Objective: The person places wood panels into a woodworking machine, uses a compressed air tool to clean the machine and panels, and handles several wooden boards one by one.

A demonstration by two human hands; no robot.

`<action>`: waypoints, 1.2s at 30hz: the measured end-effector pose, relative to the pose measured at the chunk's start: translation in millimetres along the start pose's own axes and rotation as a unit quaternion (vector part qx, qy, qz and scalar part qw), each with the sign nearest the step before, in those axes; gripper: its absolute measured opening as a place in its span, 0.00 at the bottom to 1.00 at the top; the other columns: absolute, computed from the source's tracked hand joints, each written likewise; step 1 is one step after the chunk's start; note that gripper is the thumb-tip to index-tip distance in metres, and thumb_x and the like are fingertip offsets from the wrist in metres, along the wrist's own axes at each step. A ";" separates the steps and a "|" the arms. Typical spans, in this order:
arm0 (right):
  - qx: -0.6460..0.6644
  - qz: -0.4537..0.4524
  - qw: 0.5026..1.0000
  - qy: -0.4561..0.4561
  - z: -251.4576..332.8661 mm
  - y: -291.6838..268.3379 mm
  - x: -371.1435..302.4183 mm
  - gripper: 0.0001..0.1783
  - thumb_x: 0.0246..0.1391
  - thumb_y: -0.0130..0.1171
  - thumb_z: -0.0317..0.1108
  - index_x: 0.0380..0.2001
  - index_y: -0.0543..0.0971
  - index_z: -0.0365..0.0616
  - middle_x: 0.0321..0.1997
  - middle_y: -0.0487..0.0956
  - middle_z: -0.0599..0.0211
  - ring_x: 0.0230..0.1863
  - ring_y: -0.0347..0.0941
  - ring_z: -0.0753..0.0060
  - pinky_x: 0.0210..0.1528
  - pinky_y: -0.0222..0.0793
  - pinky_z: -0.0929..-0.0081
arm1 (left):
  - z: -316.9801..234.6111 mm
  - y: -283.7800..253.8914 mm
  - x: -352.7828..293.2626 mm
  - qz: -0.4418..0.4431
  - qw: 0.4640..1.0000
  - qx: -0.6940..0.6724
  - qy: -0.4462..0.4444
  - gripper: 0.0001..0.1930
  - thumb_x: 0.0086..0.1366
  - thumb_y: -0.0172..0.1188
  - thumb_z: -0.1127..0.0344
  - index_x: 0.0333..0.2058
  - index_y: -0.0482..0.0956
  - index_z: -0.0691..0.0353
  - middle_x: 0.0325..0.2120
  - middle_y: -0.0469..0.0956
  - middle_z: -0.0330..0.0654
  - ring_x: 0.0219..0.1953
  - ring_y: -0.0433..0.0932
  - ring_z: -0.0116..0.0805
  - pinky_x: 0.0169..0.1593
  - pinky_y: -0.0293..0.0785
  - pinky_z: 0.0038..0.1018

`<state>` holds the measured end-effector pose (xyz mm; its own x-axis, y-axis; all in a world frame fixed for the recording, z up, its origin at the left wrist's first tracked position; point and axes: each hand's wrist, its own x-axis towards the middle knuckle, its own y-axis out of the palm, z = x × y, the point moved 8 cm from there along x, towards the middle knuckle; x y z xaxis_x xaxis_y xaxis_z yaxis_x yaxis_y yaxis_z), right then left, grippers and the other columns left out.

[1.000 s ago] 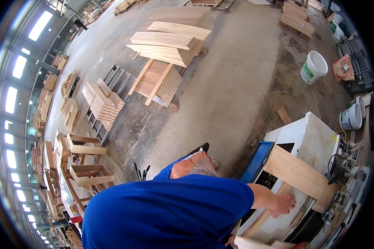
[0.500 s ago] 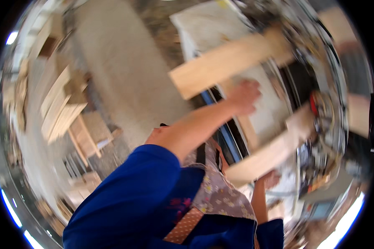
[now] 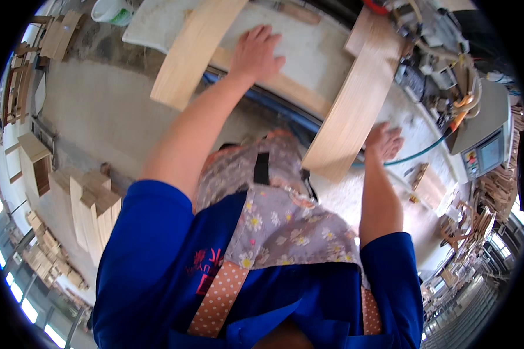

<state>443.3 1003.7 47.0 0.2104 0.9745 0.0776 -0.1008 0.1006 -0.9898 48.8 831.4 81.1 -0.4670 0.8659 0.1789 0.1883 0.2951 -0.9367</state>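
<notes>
My left hand (image 3: 256,53) has its fingers spread above a pale work table (image 3: 317,55), holding nothing. It is close to the right edge of a light wooden board (image 3: 199,51) that juts past the table's near edge. A second board (image 3: 358,99) lies to the right, also overhanging toward my body. A narrow wooden strip (image 3: 300,93) runs along the near edge between the two boards. Just beyond the right board's right side is my right hand (image 3: 384,141), its fingers apart and slightly blurred, with no object visible in it.
A teal hose (image 3: 419,156) curves past my right hand. Machine parts and hoses (image 3: 442,70) line the table's far right, near a grey control box with a screen (image 3: 486,154). Stacked wood (image 3: 90,212) stands on the floor at left. A white bucket (image 3: 112,11) is at the top left.
The view has turned, so the boards and table appear rotated and shifted. Both hands look clearer now, and the fingers of my left hand show spread. Both boards still lie on the table.
</notes>
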 end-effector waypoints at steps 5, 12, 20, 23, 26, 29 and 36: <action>0.015 -0.024 0.999 0.020 -5.5 -0.7 0.5 0.38 0.55 0.37 0.61 0.64 0.58 0.53 0.69 0.51 0.51 0.71 0.43 0.56 0.68 0.37 0.58 | -4.1 -0.5 1.8 -0.018 1.000 0.006 0.008 0.27 0.53 0.59 0.52 0.52 0.72 0.53 0.57 0.66 0.42 0.62 0.60 0.38 0.63 0.56 0.36; 0.038 -0.029 0.999 0.013 -0.7 0.4 2.2 0.38 0.54 0.37 0.62 0.64 0.57 0.53 0.70 0.49 0.50 0.71 0.41 0.54 0.68 0.35 0.58 | -5.1 -2.1 4.6 -0.029 0.999 0.016 0.013 0.26 0.53 0.58 0.53 0.51 0.72 0.54 0.55 0.68 0.40 0.61 0.61 0.38 0.62 0.58 0.36; 0.034 -0.013 0.999 0.022 -4.6 -1.7 0.0 0.38 0.55 0.35 0.61 0.64 0.56 0.52 0.70 0.48 0.49 0.71 0.40 0.54 0.68 0.33 0.58 | -9.5 -6.8 2.4 -0.002 0.999 -0.048 0.004 0.27 0.48 0.62 0.56 0.47 0.73 0.62 0.53 0.68 0.53 0.58 0.63 0.47 0.61 0.59 0.39; 0.027 -0.029 0.999 0.029 -12.4 8.3 7.6 0.40 0.52 0.35 0.64 0.64 0.57 0.56 0.70 0.50 0.54 0.71 0.41 0.57 0.68 0.35 0.59 | -7.5 -1.8 5.2 -0.009 0.999 -0.034 0.010 0.27 0.48 0.62 0.55 0.47 0.73 0.61 0.53 0.68 0.53 0.59 0.63 0.47 0.60 0.60 0.40; 0.043 -0.029 0.998 0.020 -1.4 4.6 4.8 0.39 0.52 0.36 0.63 0.64 0.59 0.56 0.70 0.50 0.53 0.71 0.41 0.56 0.68 0.35 0.59 | -2.4 0.0 1.2 -0.016 1.000 -0.026 0.003 0.27 0.48 0.62 0.55 0.47 0.73 0.61 0.53 0.68 0.53 0.59 0.63 0.47 0.60 0.60 0.40; 0.037 -0.031 0.998 0.031 -8.7 5.6 4.7 0.39 0.52 0.36 0.62 0.64 0.59 0.57 0.70 0.50 0.53 0.71 0.41 0.57 0.68 0.35 0.59 | -5.1 0.9 2.3 -0.011 1.000 -0.021 0.002 0.27 0.48 0.63 0.55 0.47 0.73 0.60 0.53 0.68 0.52 0.59 0.63 0.47 0.60 0.60 0.40; 0.051 -0.015 0.998 0.031 -4.8 3.5 3.2 0.39 0.52 0.36 0.63 0.64 0.58 0.55 0.70 0.48 0.51 0.72 0.38 0.55 0.68 0.32 0.60 | -4.4 -0.8 2.1 -0.020 0.999 -0.030 0.002 0.27 0.48 0.62 0.56 0.47 0.73 0.61 0.54 0.68 0.53 0.59 0.62 0.47 0.61 0.60 0.40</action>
<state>448.2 1006.3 43.2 0.2738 0.9570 0.0964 -0.1909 0.1523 -0.9697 51.4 834.8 83.6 -0.4715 0.8546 0.2178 0.2216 0.3539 -0.9087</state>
